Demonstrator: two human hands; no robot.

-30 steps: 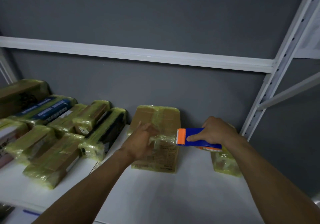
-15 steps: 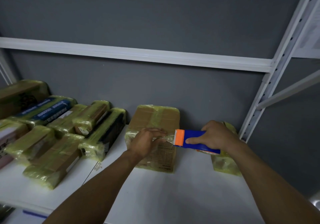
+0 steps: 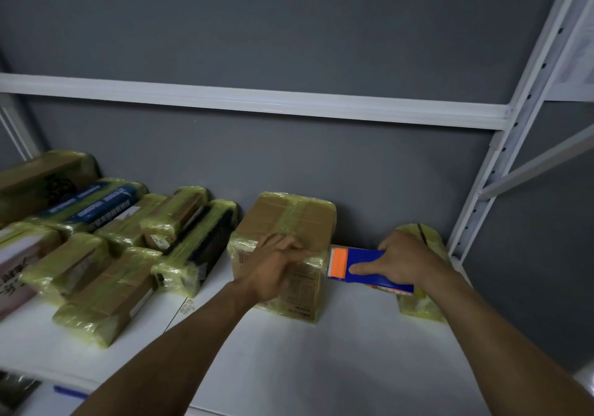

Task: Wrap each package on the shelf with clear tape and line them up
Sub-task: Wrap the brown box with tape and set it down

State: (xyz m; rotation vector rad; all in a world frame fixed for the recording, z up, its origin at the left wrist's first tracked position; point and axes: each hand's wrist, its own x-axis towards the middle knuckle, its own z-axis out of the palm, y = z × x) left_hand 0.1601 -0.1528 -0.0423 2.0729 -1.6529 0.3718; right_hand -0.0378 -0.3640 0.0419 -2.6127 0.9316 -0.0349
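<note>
Now the partly taped cardboard package (image 3: pixel 283 222) stands on the white shelf (image 3: pixel 321 367) under the left hand (image 3: pixel 273 267), whose nearly straight fingers (image 3: pixel 287 244) press its front upper edge, while the right hand (image 3: pixel 405 264) just beside it grips the blue-and-orange tape dispenser (image 3: pixel 361 263), with a small wrapped package (image 3: pixel 424 306) behind that hand and other wrapped packages (image 3: pixel 106 274) lying left of both.

One head-worn wide-angle view, aimed forward and slightly down into a white shelf (image 3: pixel 321 367) bay, facing the grey back wall (image 3: pixel 289 45). Close range: both forearms enter from the bottom edge, left hand (image 3: pixel 273 267) and right hand (image 3: pixel 405 259) mid-frame.
</note>
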